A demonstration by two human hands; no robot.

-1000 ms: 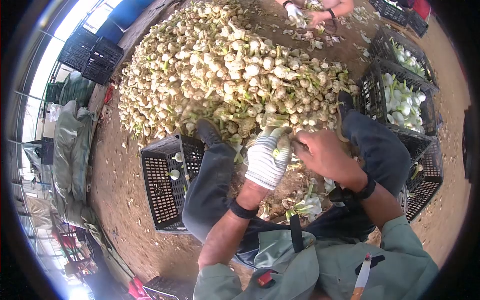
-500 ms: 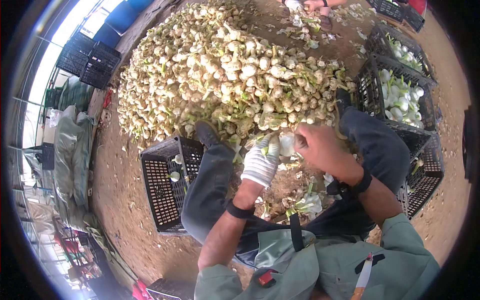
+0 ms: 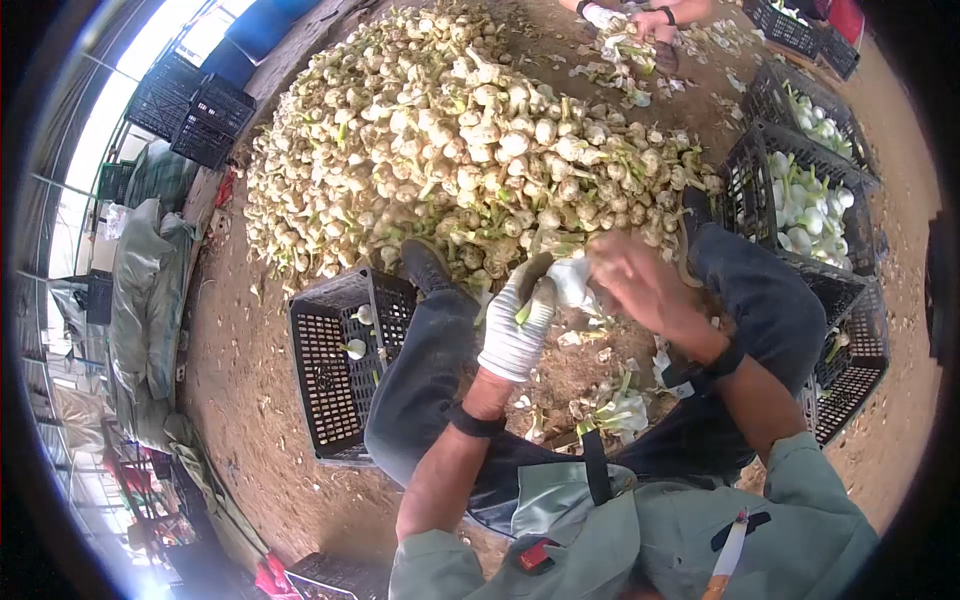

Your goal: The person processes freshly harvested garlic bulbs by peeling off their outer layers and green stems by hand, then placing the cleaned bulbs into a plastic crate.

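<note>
My left hand (image 3: 518, 325), in a white knitted glove with dark fingertips, is closed around the green stem of a garlic bulb (image 3: 571, 282). The white bulb sticks out to the right of the glove. Beside it is my bare right hand (image 3: 640, 288), its fingers smeared by motion; whether they grip any skin I cannot make out. Beyond both hands rises a large heap of untrimmed garlic (image 3: 430, 150). On the ground between my legs lie pale garlic skins and green leaf scraps (image 3: 618, 412).
A black crate (image 3: 325, 395) with a few white bulbs stands by my left leg. To the right, black crates (image 3: 748, 190) hold white garlic (image 3: 808, 205). Another person's hands (image 3: 655, 20) work beyond the heap. An orange-handled knife (image 3: 728, 555) sits at my chest.
My right hand has shifted slightly upward and blurred beside the bulb. The left hand still grips the garlic, turned a little. The other person's hands show more fully. The whole view has shifted slightly.
</note>
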